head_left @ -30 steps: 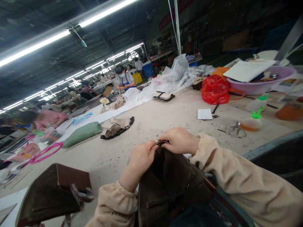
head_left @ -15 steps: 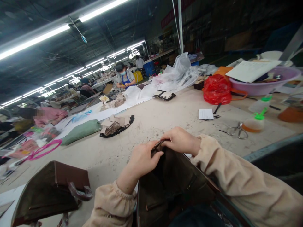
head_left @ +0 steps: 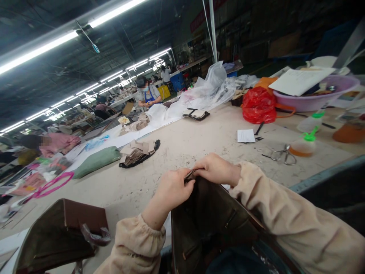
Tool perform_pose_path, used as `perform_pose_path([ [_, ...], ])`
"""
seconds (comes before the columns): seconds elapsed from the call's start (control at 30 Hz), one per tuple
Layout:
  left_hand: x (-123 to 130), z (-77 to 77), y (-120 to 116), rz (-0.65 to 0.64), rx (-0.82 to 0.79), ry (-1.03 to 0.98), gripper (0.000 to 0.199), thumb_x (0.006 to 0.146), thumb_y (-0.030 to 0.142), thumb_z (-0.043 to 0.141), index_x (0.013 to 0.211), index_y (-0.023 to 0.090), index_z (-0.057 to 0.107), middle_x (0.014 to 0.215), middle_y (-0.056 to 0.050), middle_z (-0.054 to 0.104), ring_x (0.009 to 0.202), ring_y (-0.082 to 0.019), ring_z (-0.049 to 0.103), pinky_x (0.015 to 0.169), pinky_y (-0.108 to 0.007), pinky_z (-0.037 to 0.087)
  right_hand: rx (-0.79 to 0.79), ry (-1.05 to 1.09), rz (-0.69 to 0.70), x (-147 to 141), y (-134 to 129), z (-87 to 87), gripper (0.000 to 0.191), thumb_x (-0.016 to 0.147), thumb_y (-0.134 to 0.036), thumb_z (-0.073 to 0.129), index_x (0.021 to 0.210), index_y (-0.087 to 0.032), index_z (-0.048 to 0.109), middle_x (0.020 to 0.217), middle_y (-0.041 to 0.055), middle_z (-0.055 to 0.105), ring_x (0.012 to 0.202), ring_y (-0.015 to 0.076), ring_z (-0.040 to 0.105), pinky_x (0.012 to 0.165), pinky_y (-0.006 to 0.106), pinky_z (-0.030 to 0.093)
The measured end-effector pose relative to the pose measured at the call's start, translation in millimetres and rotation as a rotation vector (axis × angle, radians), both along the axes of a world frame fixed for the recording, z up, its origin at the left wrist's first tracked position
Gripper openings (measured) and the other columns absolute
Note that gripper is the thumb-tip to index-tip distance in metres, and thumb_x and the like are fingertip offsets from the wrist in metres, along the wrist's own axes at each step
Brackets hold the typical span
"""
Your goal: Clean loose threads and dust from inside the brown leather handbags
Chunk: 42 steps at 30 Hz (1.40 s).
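A dark brown bag gapes toward me at the table's near edge, its lining and small inner zip pulls showing. My left hand pinches the bag's far rim between thumb and fingers. Right beside it, my right hand is closed on the same rim, fingertips folded over the edge. The two hands almost touch. On the table at the lower left lies a second brown bag, tipped over, with plastic wrap around its handle.
Beyond my hands are a pile of beige pieces and a green cushion-like bundle. To the right lie scissors, a green-capped bottle, a red plastic bag and a purple basin. A co-worker is farther back.
My view has shifted slightly. Both hands stay at the bag's rim, the left turned a little more over it. The held bag's left side has moved slightly right.
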<state>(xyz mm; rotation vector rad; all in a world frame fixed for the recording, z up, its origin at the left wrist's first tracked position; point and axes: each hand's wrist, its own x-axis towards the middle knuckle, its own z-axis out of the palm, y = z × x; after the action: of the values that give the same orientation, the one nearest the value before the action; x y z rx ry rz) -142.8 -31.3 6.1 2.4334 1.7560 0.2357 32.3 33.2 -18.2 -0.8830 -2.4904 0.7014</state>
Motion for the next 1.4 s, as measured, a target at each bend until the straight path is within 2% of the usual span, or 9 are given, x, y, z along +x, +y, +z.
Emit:
perform_pose_path([
  [0.23, 1.0, -7.9, 5.7, 0.003, 0.034, 0.077, 0.021, 0.086, 0.027, 0.047, 0.090, 0.023, 0.067, 0.079, -0.003, 0.071, 0.070, -0.018, 0.063, 0.062, -0.027, 0.040, 0.016, -0.009, -0.011, 1.4, 2.6, -1.2, 0.024, 0.084, -0.020, 0.053, 0.092, -0.023, 0.075, 0.087, 0.0010, 0.074, 0.076, 0.0136, 0.065, 0.069, 0.021, 0.042],
  [0.4, -0.1, -8.5, -0.1, 0.011, 0.170, -0.009, 0.020, 0.085, 0.028, 0.054, 0.103, 0.022, 0.060, 0.097, -0.004, 0.068, 0.086, -0.019, 0.063, 0.074, -0.029, 0.046, 0.029, -0.002, -0.018, 3.1, 3.7, -2.5, 0.022, 0.084, -0.022, 0.054, 0.089, -0.022, 0.075, 0.083, 0.0009, 0.074, 0.075, 0.0136, 0.065, 0.067, 0.021, 0.041],
  [0.57, -2.9, -4.1, -7.0, -0.093, 0.302, 0.048, 0.008, 0.085, 0.026, 0.055, 0.085, 0.021, 0.062, 0.095, -0.005, 0.061, 0.086, -0.018, 0.057, 0.079, -0.031, 0.046, 0.061, -0.028, -0.045, 0.8, -0.1, 0.4, 0.021, 0.083, -0.022, 0.054, 0.086, -0.022, 0.076, 0.082, 0.0012, 0.074, 0.074, 0.0132, 0.064, 0.065, 0.020, 0.039],
  [0.73, -3.7, -2.6, -7.1, -0.134, 0.378, 0.093, 0.008, 0.085, 0.024, 0.056, 0.083, 0.020, 0.062, 0.087, -0.003, 0.060, 0.084, -0.017, 0.056, 0.101, -0.041, 0.038, 0.096, -0.057, -0.094, -0.9, -3.8, 2.3, 0.022, 0.084, -0.024, 0.054, 0.083, -0.021, 0.076, 0.081, 0.0032, 0.074, 0.075, 0.0149, 0.065, 0.064, 0.022, 0.039],
  [0.8, -3.4, -2.3, -7.3, -0.135, 0.381, 0.097, 0.008, 0.085, 0.023, 0.055, 0.084, 0.021, 0.062, 0.087, -0.002, 0.061, 0.085, -0.017, 0.057, 0.105, -0.043, 0.034, 0.086, -0.040, -0.104, -0.6, -4.8, 1.2, 0.022, 0.084, -0.026, 0.054, 0.083, -0.022, 0.076, 0.081, 0.0024, 0.074, 0.075, 0.0147, 0.065, 0.064, 0.022, 0.039],
  [0.93, -5.0, -1.5, -7.9, -0.137, 0.372, 0.103, 0.007, 0.085, 0.024, 0.055, 0.085, 0.021, 0.061, 0.088, -0.003, 0.060, 0.087, -0.018, 0.057, 0.106, -0.044, 0.035, 0.042, 0.026, -0.131, -1.0, -8.8, -2.6, 0.021, 0.084, -0.028, 0.055, 0.085, -0.024, 0.075, 0.081, -0.0005, 0.074, 0.074, 0.0135, 0.064, 0.065, 0.021, 0.039],
  [1.1, -12.4, -1.0, -7.3, -0.166, 0.373, 0.104, 0.005, 0.084, 0.023, 0.057, 0.082, 0.020, 0.061, 0.088, -0.002, 0.060, 0.086, -0.016, 0.057, 0.109, -0.045, 0.032, 0.065, 0.054, -0.188, -6.5, -17.4, -5.0, 0.023, 0.084, -0.026, 0.052, 0.085, -0.026, 0.075, 0.082, -0.0011, 0.073, 0.077, 0.0147, 0.065, 0.066, 0.024, 0.039],
  [1.4, -13.4, -3.7, -5.0, -0.185, 0.481, 0.080, 0.003, 0.081, 0.022, 0.062, 0.082, 0.019, 0.064, 0.083, -0.001, 0.060, 0.080, -0.014, 0.058, 0.110, -0.046, 0.033, 0.040, 0.038, -0.246, -10.1, -15.6, -5.4, 0.025, 0.084, -0.027, 0.050, 0.083, -0.029, 0.075, 0.079, -0.0013, 0.073, 0.074, 0.0166, 0.065, 0.063, 0.027, 0.037],
])
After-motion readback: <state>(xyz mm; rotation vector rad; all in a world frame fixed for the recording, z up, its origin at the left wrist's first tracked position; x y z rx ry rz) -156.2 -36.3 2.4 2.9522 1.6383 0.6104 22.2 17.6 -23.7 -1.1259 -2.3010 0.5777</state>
